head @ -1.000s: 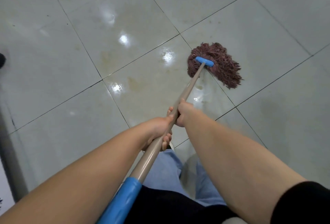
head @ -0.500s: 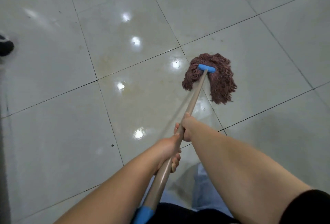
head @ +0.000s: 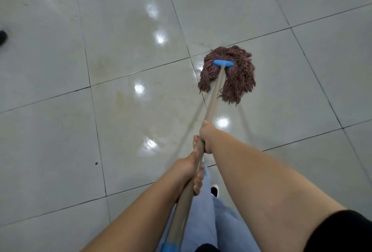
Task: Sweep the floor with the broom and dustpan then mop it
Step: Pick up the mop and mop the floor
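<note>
From the head camera, both hands wrap a smooth tan mop pole: the right hand is curled round it farther out, the left hand is clenched just nearer. The shaggy reddish-brown string mop head, clamped by a flat blue plastic bar, lies spread on the glossy pale tiled floor, far right of centre, across a dark grout line. Wet sheen and bright glints mark the tiles left of it.

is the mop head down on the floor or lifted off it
Down on the floor: the mop head has its strands splayed flat over the tiles, handle slanting up to both hands.
</note>
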`<action>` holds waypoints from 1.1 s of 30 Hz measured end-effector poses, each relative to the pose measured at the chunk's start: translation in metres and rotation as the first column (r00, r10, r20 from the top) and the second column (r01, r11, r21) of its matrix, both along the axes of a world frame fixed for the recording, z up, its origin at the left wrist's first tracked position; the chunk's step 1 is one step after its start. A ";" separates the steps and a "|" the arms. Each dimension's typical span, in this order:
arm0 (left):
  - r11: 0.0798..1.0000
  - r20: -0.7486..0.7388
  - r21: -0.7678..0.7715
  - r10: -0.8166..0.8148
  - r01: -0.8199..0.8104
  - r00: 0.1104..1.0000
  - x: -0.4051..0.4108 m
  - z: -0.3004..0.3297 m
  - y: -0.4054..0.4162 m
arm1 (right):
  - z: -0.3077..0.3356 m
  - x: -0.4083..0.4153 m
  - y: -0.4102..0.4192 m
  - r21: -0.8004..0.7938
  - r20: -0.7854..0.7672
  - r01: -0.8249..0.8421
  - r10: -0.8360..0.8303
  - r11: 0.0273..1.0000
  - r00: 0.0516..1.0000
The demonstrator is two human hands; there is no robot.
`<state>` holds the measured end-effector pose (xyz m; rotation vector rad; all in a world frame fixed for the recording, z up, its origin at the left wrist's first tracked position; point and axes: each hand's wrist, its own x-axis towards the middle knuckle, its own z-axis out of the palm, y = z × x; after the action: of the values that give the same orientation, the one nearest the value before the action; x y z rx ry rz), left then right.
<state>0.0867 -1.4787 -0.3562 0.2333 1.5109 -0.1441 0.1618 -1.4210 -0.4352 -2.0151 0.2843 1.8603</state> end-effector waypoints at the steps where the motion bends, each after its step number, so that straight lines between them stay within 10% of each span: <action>1: 1.000 -0.009 0.000 0.008 -0.008 1.000 0.011 -0.002 0.009 | -0.004 0.010 0.010 -0.001 0.002 -0.015 0.015 1.000 1.000; 24: 0.968 0.098 0.087 0.226 -0.235 0.969 0.234 0.001 0.296 | 0.005 0.227 0.313 -0.040 0.017 -0.202 0.203 0.978 0.979; 33: 0.962 -0.099 0.082 0.267 -0.259 0.959 0.299 -0.016 0.394 | -0.007 0.286 0.417 -0.074 -0.055 -0.315 0.311 0.946 0.949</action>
<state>0.3860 -1.0852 -0.3719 0.0776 1.6425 0.1096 0.4480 -1.0042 -0.4423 -2.1819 0.0520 2.1129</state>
